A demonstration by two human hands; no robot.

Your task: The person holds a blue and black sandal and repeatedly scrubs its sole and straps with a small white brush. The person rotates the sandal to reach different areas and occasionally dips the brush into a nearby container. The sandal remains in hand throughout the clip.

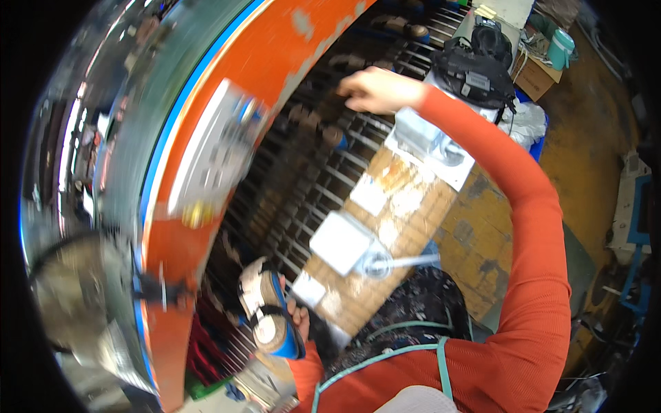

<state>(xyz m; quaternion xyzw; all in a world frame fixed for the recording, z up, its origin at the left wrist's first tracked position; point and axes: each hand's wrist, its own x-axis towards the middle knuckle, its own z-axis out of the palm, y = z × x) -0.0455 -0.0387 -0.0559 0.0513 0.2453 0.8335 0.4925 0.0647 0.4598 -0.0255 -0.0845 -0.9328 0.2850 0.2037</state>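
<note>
My left hand [301, 320] is closed on a sandal on a blue shoe last [266, 313], at the lower middle. The sandal has a beige upper and a black strap across it, and only some of my fingers show along its side. My right arm stretches far forward, and my right hand [382, 89] hovers over the metal rods of a rack [296, 234]. Its fingers are slightly bent and apart, with nothing seen in them. Similar blue lasts [334, 136] lie blurred on the rods beneath it.
An orange machine housing [179, 275] curves along the left. Right of the rods, a worn board [396, 186] carries a white container [341, 242], a brush-like tool with a white handle [406, 261] and a clear tray [420, 134]. Black bags [475, 72] and a teal jug [561, 48] stand farther off.
</note>
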